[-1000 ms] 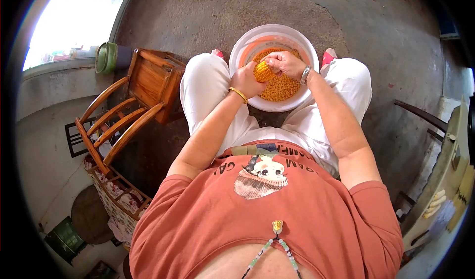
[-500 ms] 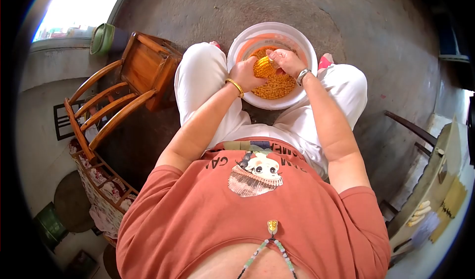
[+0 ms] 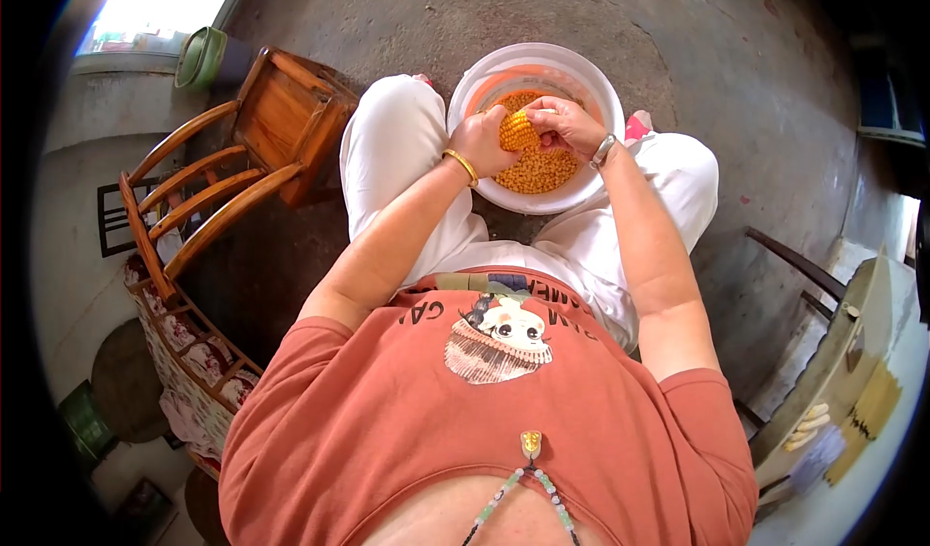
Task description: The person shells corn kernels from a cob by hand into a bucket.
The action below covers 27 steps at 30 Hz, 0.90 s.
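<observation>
Between my knees stands a white basin (image 3: 603, 81) with loose yellow corn kernels (image 3: 539, 172) in its bottom. Over it, my left hand (image 3: 481, 143) is wrapped round a yellow corn cob (image 3: 518, 132) that still bears rows of kernels. My right hand (image 3: 566, 124) touches the cob's right side with thumb and fingers bent together. Whether loose kernels are inside the right hand's fingers is hidden. A gold bangle circles the left wrist, a silver one the right.
A wooden chair (image 3: 287, 120) stands close on my left, with a green container (image 3: 201, 59) behind it. At the right is a table (image 3: 835, 372) with some pale cobs (image 3: 808, 427) on it. Grey concrete floor (image 3: 387, 13) surrounds the basin.
Both hands stay at the cob above the basin. The right thumb and fingers have shifted slightly against it, and the view has turned a little.
</observation>
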Tool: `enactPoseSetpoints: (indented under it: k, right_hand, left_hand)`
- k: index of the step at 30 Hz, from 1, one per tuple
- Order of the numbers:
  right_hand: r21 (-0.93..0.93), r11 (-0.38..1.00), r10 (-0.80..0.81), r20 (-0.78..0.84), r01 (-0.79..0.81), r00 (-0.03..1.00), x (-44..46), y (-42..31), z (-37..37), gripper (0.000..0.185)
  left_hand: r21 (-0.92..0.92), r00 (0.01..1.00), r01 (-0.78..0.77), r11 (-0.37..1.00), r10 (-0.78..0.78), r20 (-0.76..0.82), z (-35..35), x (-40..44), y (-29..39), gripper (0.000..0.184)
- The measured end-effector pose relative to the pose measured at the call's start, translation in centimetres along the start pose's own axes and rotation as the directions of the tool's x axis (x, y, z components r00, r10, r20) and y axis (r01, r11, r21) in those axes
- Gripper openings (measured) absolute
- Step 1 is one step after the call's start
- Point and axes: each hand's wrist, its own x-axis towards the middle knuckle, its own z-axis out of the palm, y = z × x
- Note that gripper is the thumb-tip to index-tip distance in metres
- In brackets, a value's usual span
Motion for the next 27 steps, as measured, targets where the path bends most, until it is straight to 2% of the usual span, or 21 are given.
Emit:
enactPoseSetpoints:
  k: [5,7,8,11,14,17,20,27]
  right_hand:
    - [0.076,0.995,-0.062,0.052,0.058,0.997,-0.3,0.0,0.0,0.024]
    - [0.073,0.995,-0.07,0.022,0.068,0.997,-0.3,0.0,0.1,0.025]
    - [0.072,0.995,-0.075,0.007,0.075,0.997,-0.4,0.1,0.2,0.025]
    - [0.01,1.0,-0.017,-0.169,0.019,0.985,-0.9,-1.1,1.4,0.026]
    - [-0.103,0.994,-0.004,-0.206,-0.018,0.979,-0.6,-0.9,1.2,0.029]
    - [-0.12,0.991,0.044,-0.066,-0.052,0.997,0.0,-0.4,0.4,0.029]
    - [0.047,0.999,0.014,0.091,-0.019,0.996,0.6,0.6,-0.6,0.028]
    - [0.125,0.992,-0.02,0.099,0.007,0.995,-0.1,0.1,-0.1,0.028]
  left_hand:
    - [-0.055,0.997,0.058,0.997,-0.055,0.056,-0.7,0.2,0.6,0.051]
    - [-0.028,0.994,0.073,0.997,-0.071,0.085,-1.0,0.2,0.8,0.05]
    - [-0.008,0.997,0.051,0.999,-0.05,0.055,-0.9,0.1,0.8,0.05]
    - [0.064,1.0,-0.011,0.998,0.012,-0.02,-0.1,0.0,0.3,0.049]
    - [0.136,0.997,-0.05,0.989,0.057,-0.045,0.3,-0.2,0.3,0.048]
    - [0.167,0.998,-0.056,0.984,0.062,-0.029,0.0,-0.4,0.8,0.047]
    - [0.162,0.998,-0.043,0.986,0.048,-0.029,-0.1,-0.4,0.6,0.047]
    - [0.05,0.998,-0.05,0.997,0.051,-0.02,-0.6,-0.1,0.0,0.05]
